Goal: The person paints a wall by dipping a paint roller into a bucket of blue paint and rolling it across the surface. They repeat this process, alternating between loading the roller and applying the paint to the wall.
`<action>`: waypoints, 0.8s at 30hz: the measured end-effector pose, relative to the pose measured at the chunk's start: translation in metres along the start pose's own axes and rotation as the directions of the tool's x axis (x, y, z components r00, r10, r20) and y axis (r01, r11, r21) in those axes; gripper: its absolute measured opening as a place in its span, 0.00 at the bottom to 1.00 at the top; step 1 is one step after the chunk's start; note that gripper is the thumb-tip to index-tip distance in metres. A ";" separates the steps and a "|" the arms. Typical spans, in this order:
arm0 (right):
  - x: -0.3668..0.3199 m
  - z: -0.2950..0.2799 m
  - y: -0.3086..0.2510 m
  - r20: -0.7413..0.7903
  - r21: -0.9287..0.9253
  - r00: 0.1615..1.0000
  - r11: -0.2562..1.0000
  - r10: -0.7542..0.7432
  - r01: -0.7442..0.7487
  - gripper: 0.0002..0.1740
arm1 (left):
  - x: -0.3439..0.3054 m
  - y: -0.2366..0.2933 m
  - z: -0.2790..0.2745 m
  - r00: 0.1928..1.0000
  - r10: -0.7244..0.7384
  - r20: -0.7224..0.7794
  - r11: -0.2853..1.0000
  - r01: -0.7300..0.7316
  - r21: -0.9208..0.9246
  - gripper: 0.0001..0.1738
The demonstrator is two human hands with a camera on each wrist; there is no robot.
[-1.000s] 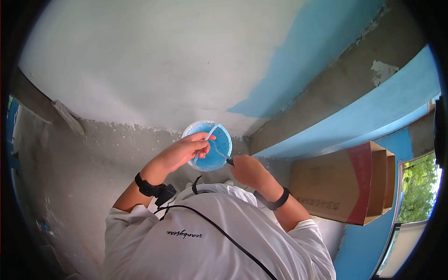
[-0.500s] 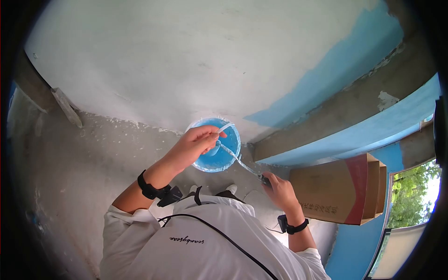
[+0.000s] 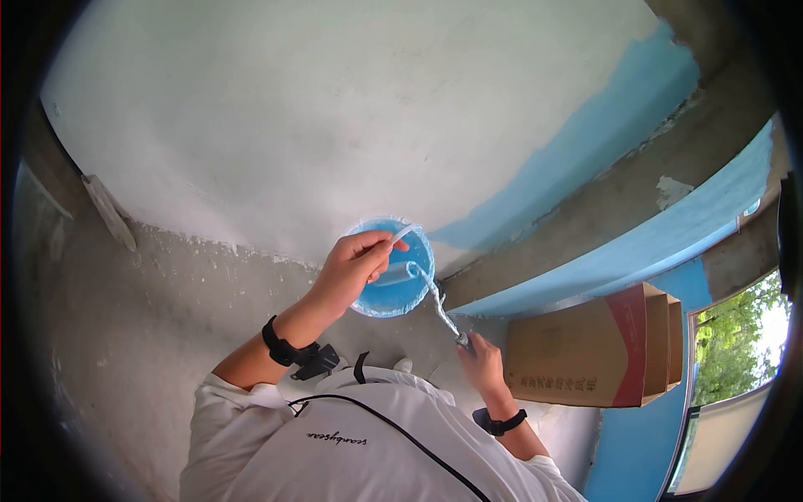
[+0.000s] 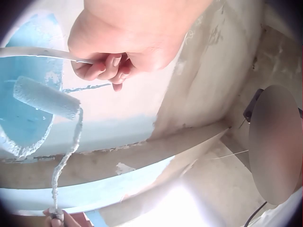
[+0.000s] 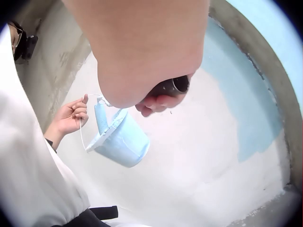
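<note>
The left hand (image 3: pixel 353 266) pinches the white handle (image 3: pixel 406 233) of a bucket of light blue paint (image 3: pixel 386 299); its curled fingers show in the left wrist view (image 4: pixel 124 47). A paint roller's sleeve (image 4: pixel 46 98), coated pale blue, lies over the bucket opening, its far end hidden by the left hand in the head view. The roller's paint-caked metal rod (image 3: pixel 441 306) runs to a dark grip held by the right hand (image 3: pixel 485 366). In the right wrist view the bucket (image 5: pixel 124 141) hangs tilted in the picture, with the dark grip (image 5: pixel 171 86) inside the right hand's curled fingers.
A large pale wall (image 3: pixel 276 125) with a blue painted patch (image 3: pixel 577 155) rises beyond the bucket. On the right stand a cardboard box (image 3: pixel 569 347) and a window (image 3: pixel 740 339). A whitish strip (image 3: pixel 109 212) leans at the left. The grey floor (image 3: pixel 209 309) has paint specks.
The right hand has drawn back from the bucket toward the body, and the roller sleeve now shows over the paint. The left hand still holds the bucket handle; the head view has shifted a little.
</note>
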State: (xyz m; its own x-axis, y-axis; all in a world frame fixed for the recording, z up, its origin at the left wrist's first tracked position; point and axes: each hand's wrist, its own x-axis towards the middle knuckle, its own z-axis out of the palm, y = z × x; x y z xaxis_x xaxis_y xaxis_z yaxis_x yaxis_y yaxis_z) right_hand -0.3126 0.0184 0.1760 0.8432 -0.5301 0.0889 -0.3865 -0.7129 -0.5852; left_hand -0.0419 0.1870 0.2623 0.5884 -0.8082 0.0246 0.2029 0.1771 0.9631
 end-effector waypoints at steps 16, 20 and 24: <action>0.023 -0.028 0.099 0.096 0.077 0.995 0.997 -0.003 -0.004 0.19 | 0.056 -0.034 0.075 0.994 -0.028 -0.110 0.995 0.017 -0.100 0.12; 0.029 -0.045 0.119 0.090 0.123 0.996 0.992 -0.003 -0.008 0.20 | 0.068 -0.028 0.103 0.992 -0.034 -0.123 0.996 0.024 -0.084 0.12; 0.031 -0.065 0.135 0.010 0.146 1.000 0.989 -0.019 0.017 0.21 | 0.078 -0.024 0.130 0.993 -0.020 -0.118 0.997 0.011 -0.079 0.12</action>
State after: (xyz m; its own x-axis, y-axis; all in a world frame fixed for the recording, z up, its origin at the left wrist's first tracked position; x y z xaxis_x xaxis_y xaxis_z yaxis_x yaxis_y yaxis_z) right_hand -0.3625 -0.1243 0.1523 0.8541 -0.5119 0.0917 -0.3134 -0.6474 -0.6947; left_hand -0.1025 0.0467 0.2757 0.6727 -0.7395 -0.0270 0.2705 0.2118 0.9391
